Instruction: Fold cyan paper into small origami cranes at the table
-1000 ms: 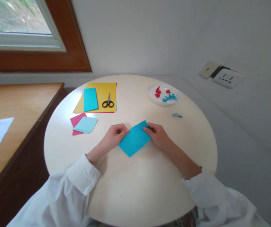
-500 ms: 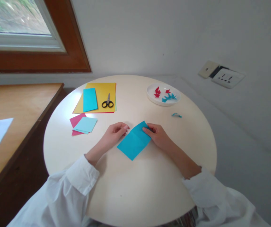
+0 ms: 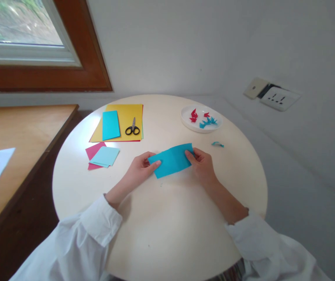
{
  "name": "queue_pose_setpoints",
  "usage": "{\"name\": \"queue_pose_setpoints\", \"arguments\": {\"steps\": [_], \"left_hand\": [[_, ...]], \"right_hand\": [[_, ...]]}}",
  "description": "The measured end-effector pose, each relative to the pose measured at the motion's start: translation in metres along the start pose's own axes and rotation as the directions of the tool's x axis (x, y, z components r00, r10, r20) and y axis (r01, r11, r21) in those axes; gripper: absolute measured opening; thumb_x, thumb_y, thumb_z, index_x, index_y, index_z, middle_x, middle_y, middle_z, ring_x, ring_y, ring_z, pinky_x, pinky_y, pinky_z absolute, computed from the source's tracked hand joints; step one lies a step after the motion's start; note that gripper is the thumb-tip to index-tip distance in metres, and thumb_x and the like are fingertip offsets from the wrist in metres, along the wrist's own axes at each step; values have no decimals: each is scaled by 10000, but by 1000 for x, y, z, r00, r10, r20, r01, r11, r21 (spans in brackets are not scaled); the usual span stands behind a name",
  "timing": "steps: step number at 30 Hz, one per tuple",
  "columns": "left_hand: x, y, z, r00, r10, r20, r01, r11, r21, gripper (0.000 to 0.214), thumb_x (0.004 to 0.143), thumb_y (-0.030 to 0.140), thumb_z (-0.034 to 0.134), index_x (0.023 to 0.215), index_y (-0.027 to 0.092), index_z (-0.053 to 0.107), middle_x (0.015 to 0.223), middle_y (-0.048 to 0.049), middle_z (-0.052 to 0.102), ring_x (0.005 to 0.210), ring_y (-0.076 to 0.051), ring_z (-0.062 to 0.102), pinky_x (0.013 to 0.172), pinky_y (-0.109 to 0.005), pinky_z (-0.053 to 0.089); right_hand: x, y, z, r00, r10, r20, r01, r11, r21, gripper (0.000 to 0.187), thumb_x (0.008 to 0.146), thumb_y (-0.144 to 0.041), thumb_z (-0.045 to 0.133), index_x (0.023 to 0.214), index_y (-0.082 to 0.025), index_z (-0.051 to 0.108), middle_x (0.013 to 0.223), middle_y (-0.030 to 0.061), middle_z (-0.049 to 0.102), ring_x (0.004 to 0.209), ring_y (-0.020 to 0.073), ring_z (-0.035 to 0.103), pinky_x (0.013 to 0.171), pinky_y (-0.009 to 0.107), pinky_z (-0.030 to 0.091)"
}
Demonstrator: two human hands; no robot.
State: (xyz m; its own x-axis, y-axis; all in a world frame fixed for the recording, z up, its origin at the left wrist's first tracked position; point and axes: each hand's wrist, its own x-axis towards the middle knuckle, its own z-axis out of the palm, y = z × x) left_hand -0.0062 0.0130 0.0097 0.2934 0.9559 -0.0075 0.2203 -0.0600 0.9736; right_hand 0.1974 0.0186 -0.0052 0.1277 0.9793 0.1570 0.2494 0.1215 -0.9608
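Observation:
A folded blue paper [image 3: 172,160] lies on the round cream table [image 3: 167,218], held at both short ends. My left hand [image 3: 139,170] pinches its left end, thumb on top. At the paper's right end my right hand [image 3: 201,165] is closed, fingers pressing on it. The paper sits almost level, tilted slightly up to the right.
At the back left lie yellow sheets [image 3: 124,117] with a blue strip [image 3: 110,125] and black scissors [image 3: 132,127] on them. Pink and pale blue pieces [image 3: 103,156] lie left of my hands. A white plate [image 3: 201,118] holds small red and blue folded shapes; a blue scrap [image 3: 217,144] lies beside it.
The blue paper has been turned from a diamond-like slant to nearly level and moved a little away from me. Both hands shifted with it and now grip its two ends.

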Motion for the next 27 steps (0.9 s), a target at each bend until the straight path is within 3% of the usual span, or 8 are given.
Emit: {"name": "queue_pose_setpoints", "arguments": {"steps": [3,5,7,13,17,21,24,27], "left_hand": [[0,-2,-1,991,68,-112,-64,997,37,160,729,322,603,743,163,603,656,-8,577,608,-142,530,561,-254,424],[0,-6,-3,936,256,-240,-226,963,147,50,698,217,609,728,178,619,759,-30,603,738,-168,571,700,-289,462],[0,-11,-5,884,396,-250,-317,899,302,98,687,144,585,749,196,641,900,-60,621,874,-192,582,812,-326,459],[3,-26,-1,904,427,33,-352,695,627,202,681,57,516,775,186,640,1078,-110,639,1034,-252,570,957,-446,411],[3,-28,6,917,358,175,-374,619,690,235,734,61,464,845,174,637,1092,-112,647,1040,-238,590,1052,-471,326],[1,-25,7,930,317,183,-357,675,645,257,761,64,448,926,146,627,1081,-126,649,999,-224,610,925,-373,464],[0,-24,6,935,320,155,-341,683,646,234,778,79,461,919,141,636,1070,-123,656,984,-221,614,876,-348,487],[1,-23,4,931,340,136,-337,654,677,182,813,129,482,857,146,658,975,-109,686,925,-221,624,853,-367,480]], "right_hand": [[0,-1,-4,989,-145,-6,144,989,-29,159,732,-359,571,698,-205,595,715,23,608,700,182,543,650,310,406],[1,1,-6,959,-283,11,283,957,-67,72,716,-263,587,745,-214,631,876,55,653,846,208,585,765,345,421],[4,5,-9,923,-384,20,382,910,-161,97,695,-183,568,740,-218,647,957,70,662,930,223,592,841,382,409],[5,12,-15,905,-423,34,335,664,-669,412,706,-3,386,912,-207,678,1167,100,631,1135,261,538,938,506,282],[-9,6,-3,764,-552,335,629,518,-580,417,808,-57,361,1106,-196,617,1278,93,575,1242,215,469,1014,452,298],[-19,8,13,700,-313,642,689,532,-492,440,893,-248,385,1291,-84,477,1356,165,479,1296,256,407,1035,453,350],[-19,10,14,696,-185,694,657,554,-512,438,907,-277,385,1307,-118,466,1388,137,441,1305,250,395,1077,471,312],[-16,10,9,714,-200,671,639,576,-509,388,902,-263,414,1252,-140,529,1345,118,501,1279,242,433,1063,453,341]]}}
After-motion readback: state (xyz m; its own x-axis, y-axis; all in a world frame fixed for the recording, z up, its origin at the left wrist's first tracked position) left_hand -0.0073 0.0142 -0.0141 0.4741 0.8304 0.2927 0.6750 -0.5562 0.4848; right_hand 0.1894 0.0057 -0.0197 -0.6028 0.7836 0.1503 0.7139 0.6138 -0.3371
